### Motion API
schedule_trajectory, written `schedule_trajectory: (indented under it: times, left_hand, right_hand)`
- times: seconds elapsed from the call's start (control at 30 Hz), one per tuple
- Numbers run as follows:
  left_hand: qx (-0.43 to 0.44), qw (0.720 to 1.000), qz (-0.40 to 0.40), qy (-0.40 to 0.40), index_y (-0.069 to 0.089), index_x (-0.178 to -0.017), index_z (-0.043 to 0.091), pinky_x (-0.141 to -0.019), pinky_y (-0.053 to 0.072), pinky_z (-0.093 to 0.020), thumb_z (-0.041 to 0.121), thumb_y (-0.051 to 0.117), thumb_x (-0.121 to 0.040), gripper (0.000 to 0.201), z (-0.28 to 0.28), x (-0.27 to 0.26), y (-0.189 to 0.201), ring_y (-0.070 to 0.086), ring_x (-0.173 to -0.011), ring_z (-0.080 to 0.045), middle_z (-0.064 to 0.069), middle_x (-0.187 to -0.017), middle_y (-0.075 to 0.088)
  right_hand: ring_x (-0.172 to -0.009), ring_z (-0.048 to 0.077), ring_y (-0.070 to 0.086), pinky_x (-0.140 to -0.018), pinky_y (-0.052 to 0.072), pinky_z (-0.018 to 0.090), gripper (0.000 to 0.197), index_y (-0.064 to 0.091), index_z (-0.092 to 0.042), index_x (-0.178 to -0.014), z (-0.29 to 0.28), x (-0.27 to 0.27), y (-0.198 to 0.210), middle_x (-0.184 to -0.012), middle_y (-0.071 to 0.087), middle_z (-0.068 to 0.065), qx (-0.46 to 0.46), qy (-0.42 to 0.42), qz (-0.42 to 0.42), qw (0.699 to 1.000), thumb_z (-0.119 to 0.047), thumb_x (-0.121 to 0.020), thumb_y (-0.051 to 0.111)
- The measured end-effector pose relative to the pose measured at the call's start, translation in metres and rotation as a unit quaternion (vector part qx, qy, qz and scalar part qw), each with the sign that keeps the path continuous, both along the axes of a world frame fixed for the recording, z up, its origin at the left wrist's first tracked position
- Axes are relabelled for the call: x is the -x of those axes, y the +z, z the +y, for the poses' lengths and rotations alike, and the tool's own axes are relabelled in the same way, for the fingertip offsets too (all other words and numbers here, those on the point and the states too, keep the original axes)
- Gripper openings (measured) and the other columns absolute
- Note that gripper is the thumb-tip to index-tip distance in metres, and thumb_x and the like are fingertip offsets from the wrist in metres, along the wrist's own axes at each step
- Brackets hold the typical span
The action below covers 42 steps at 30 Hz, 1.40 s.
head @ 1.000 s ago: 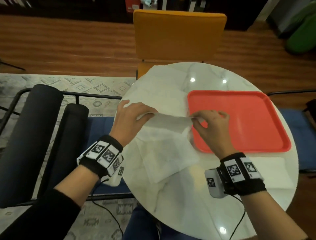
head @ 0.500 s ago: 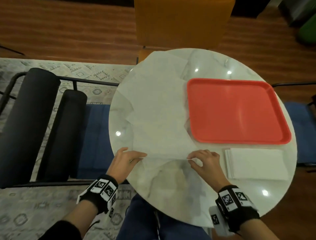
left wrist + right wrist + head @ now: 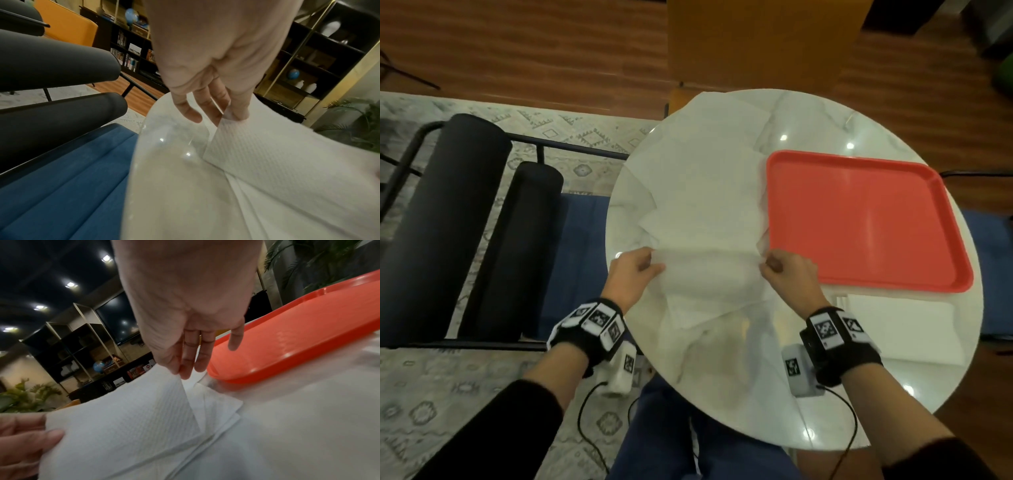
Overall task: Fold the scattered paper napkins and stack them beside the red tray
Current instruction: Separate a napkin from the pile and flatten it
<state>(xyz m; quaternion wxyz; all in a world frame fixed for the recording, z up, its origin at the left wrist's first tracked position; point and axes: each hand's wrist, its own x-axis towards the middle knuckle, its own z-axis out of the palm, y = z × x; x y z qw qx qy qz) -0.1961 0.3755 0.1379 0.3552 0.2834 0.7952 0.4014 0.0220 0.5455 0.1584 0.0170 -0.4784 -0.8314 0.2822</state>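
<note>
Head view looks steeply down; both wrist views skim low, close, perhaps tilted, sharing the napkin (image 3: 277, 162).

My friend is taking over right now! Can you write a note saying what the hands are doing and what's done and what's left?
Left hand and right hand each pinch a corner of one napkin, lifted mid-fold.
More unfolded napkins lie spread on the table, left of the red tray.
Done: a folded stack sits just in front of the tray.
Left: finish this fold, add it to the stack, then fold the rest.
</note>
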Motion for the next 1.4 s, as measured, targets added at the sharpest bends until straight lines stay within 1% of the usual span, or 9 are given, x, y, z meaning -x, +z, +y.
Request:
schedule_trajectory:
  times: [0.1, 0.33, 0.5, 0.6, 0.9, 1.07, 1.17, 1.27, 1.4]
  left_hand:
    - [0.047, 0.999, 0.006, -0.018, 0.065, -0.107, 0.013, -0.087, 0.05, -0.027, 0.018, 0.066, -0.086, 0.021, 0.016, 0.011, -0.006, 0.064, -0.095, -0.019, -0.008, -0.104, 0.068]
    - [0.066, 0.976, 0.198, -0.058, 0.035, -0.141, 0.017, -0.104, 0.034, -0.04, 0.029, 0.056, -0.092, 0.055, -0.004, -0.01, -0.007, 0.045, -0.124, -0.025, -0.009, -0.141, 0.041]
    - [0.157, 0.913, 0.28, -0.253, 0.009, -0.151, 0.016, -0.115, 0.01, -0.048, 0.056, 0.008, -0.087, 0.076, -0.027, -0.04, -0.035, 0.007, -0.146, -0.015, 0.0, -0.159, 0.004]
    - [0.211, 0.887, 0.282, -0.298, -0.014, -0.148, 0.017, -0.113, -0.001, -0.059, 0.054, -0.005, -0.078, 0.08, -0.036, -0.036, -0.055, -0.017, -0.144, -0.014, 0.002, -0.155, -0.024]
    - [0.184, 0.906, 0.27, -0.27, -0.024, -0.144, 0.025, -0.112, -0.009, -0.053, 0.068, -0.002, -0.083, 0.077, -0.041, -0.031, -0.068, -0.02, -0.14, -0.004, 0.013, -0.152, -0.027]
    - [0.19, 0.906, 0.259, -0.277, -0.027, -0.142, 0.025, -0.112, -0.01, -0.053, 0.066, 0.003, -0.086, 0.075, -0.04, -0.031, -0.064, -0.023, -0.138, -0.004, 0.012, -0.151, -0.03]
    - [0.19, 0.905, 0.257, -0.281, -0.026, -0.143, 0.026, -0.113, -0.009, -0.054, 0.065, 0.003, -0.086, 0.075, -0.039, -0.03, -0.064, -0.024, -0.138, -0.004, 0.012, -0.151, -0.03]
    - [0.185, 0.906, 0.256, -0.282, -0.024, -0.145, 0.027, -0.113, -0.008, -0.054, 0.066, 0.002, -0.085, 0.076, -0.04, -0.03, -0.065, -0.022, -0.139, -0.004, 0.013, -0.151, -0.03]
    - [0.174, 0.909, 0.26, -0.277, -0.02, -0.146, 0.026, -0.113, -0.004, -0.055, 0.067, 0.001, -0.084, 0.077, -0.04, -0.029, -0.065, -0.02, -0.139, -0.004, 0.013, -0.152, -0.026]
  right_hand:
    - [-0.088, 0.028, 0.059, -0.084, 0.037, 0.039, 0.007, 0.063, -0.018, -0.089, 0.007, 0.011, -0.003, -0.077, 0.058, -0.005, 0.004, -0.01, -0.027, 1.0, -0.021, -0.089, 0.057]
    - [-0.11, 0.022, 0.053, -0.091, 0.034, 0.042, 0.035, 0.053, -0.019, -0.123, -0.017, 0.012, -0.008, -0.115, 0.058, 0.002, -0.047, -0.022, 0.001, 0.999, -0.012, -0.089, 0.054]
    - [-0.145, 0.026, 0.021, -0.115, 0.018, 0.05, 0.054, 0.024, -0.011, -0.149, -0.089, 0.042, -0.027, -0.156, 0.025, 0.007, -0.02, 0.212, -0.034, 0.976, -0.019, -0.098, 0.041]
    - [-0.143, 0.014, -0.02, -0.116, -0.015, 0.046, 0.057, -0.013, -0.02, -0.148, -0.119, 0.063, -0.051, -0.152, -0.023, -0.007, 0.03, 0.311, -0.077, 0.947, -0.035, -0.103, 0.018]
    - [-0.141, 0.005, -0.022, -0.115, -0.014, 0.044, 0.062, -0.019, -0.033, -0.144, -0.084, 0.013, -0.066, -0.152, -0.024, -0.016, 0.022, 0.245, -0.141, 0.959, -0.056, -0.088, -0.006]
    - [-0.143, 0.002, -0.015, -0.116, -0.012, 0.043, 0.063, -0.009, -0.034, -0.148, -0.063, -0.029, -0.066, -0.153, -0.018, -0.017, 0.026, 0.163, -0.148, 0.975, -0.06, -0.091, 0.001]
    - [-0.146, 0.013, 0.015, -0.117, 0.002, 0.047, 0.067, 0.022, -0.019, -0.15, -0.063, -0.029, -0.07, -0.157, 0.015, -0.004, -0.063, 0.131, -0.133, 0.98, -0.051, -0.091, 0.018]
    - [-0.12, 0.025, 0.057, -0.11, 0.026, 0.052, 0.042, 0.061, -0.012, -0.12, -0.066, -0.022, -0.073, -0.129, 0.061, 0.008, -0.151, 0.089, -0.086, 0.981, -0.027, -0.085, 0.042]
    - [-0.097, 0.023, 0.067, -0.102, 0.026, 0.044, 0.031, 0.069, -0.017, -0.087, -0.069, -0.018, -0.074, -0.107, 0.071, 0.005, -0.197, 0.061, -0.043, 0.978, -0.028, -0.084, 0.041]
